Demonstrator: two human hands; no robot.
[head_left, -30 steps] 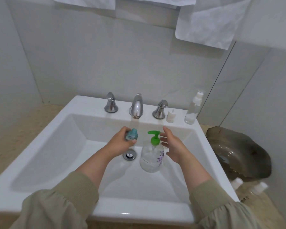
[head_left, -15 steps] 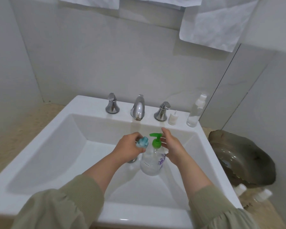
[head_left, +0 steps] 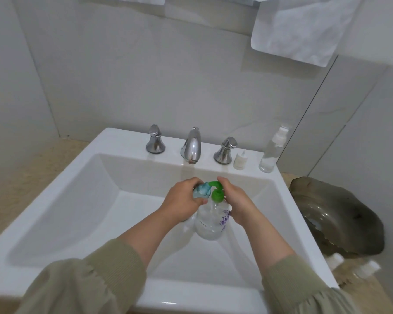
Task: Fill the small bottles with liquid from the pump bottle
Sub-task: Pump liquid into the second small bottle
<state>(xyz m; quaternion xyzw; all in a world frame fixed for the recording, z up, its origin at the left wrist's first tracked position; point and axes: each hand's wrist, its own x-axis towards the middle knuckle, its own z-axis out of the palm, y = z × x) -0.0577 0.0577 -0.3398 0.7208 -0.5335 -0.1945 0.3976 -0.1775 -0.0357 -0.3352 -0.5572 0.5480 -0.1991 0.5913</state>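
A clear pump bottle [head_left: 210,220] with a green pump head [head_left: 216,191] stands in the white sink basin [head_left: 77,211]. My left hand [head_left: 182,200] grips a small teal bottle [head_left: 202,190] and holds it right at the pump's nozzle. My right hand [head_left: 235,200] rests against the right side of the pump head and bottle neck, its fingers reaching over the green top. The lower part of the small bottle is hidden in my left hand.
On the sink's back ledge stand a chrome faucet [head_left: 191,145] with two handles, a small white dropper bottle [head_left: 240,160] and a tall clear spray bottle [head_left: 273,150]. A dark glass bowl [head_left: 340,216] sits right of the sink, with white-capped bottles [head_left: 336,260] below it.
My left hand has brought the small teal bottle rightward up to the pump nozzle. My right hand has closed in onto the green pump head.
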